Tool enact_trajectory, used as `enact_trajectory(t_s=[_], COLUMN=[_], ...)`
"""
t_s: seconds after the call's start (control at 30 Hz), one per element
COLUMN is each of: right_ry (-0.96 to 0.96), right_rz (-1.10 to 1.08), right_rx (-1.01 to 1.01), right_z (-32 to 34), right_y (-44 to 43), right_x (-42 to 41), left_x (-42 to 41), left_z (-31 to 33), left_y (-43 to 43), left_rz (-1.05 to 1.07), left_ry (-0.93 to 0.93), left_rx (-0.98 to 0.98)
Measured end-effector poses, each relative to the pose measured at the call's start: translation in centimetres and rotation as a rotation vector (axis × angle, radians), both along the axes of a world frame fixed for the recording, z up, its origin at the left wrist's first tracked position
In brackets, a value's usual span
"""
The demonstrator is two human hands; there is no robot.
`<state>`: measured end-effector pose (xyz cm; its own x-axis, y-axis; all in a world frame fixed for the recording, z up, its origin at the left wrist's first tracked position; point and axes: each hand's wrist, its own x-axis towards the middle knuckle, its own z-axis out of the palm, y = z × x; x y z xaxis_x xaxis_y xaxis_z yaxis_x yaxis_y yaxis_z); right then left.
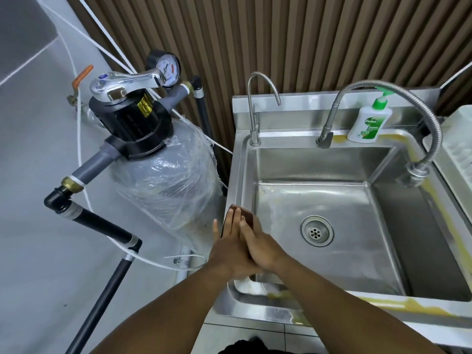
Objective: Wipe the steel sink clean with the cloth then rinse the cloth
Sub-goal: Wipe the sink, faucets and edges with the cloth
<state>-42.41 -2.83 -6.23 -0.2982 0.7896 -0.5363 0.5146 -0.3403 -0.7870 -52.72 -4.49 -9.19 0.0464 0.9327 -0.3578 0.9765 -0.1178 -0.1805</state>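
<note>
Both hands are pressing a brown cloth against the left rim of the steel sink, the right hand overlapping the left hand, fingers straight. Yellowish streaks are showing along the sink's right and front rims.

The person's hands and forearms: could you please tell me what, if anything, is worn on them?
Neither the left hand nor the right hand wears a glove, ring or watch that shows. Both forearms are bare, with no sleeve in view down to the frame's lower edge.
</note>
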Motion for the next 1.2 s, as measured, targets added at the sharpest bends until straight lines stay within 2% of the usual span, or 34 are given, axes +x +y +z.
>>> enact_trajectory(t_s=[0.1,0.23,0.37,0.5,0.77,0.9,1.2], right_ry=[0.113,0.259,0.358,0.368,0.212,0.047,-0.184], right_rz=[-0.097,-0.141,-0.128,-0.097,-0.037,0.072,0.267], right_rx=[-0.079,-0.179,-0.245,-0.272,-0.317,-0.234,-0.108], right_z=[-0.9,-1.6,-1.7,-2.1,-1.8,-1.1,1.9], right_y=[2.2,4.7,5.5,4.8,0.6,-1.7,-5.8], right_x=[-0.1,-0.3,0.2,0.8,1.5,1.5,1.6], left_x=[1.1,0.5,0.7,0.5,-1.0,-1.6,-2.1], left_z=[-0.5,0.5,1.4,1.4,2.2,2.9,3.3], left_y=[1.6,2.3,3.6,3.4,-1.4,-4.6,-10.3], left_rz=[0.076,0.000,0.005,-0.010,-0.048,-0.089,-0.100], left_ry=[0.082,-0.100,-0.094,-0.116,-0.270,-0.313,-0.381], left_rx=[-0.108,-0.076,-0.079,-0.077,-0.085,-0.102,-0.081])
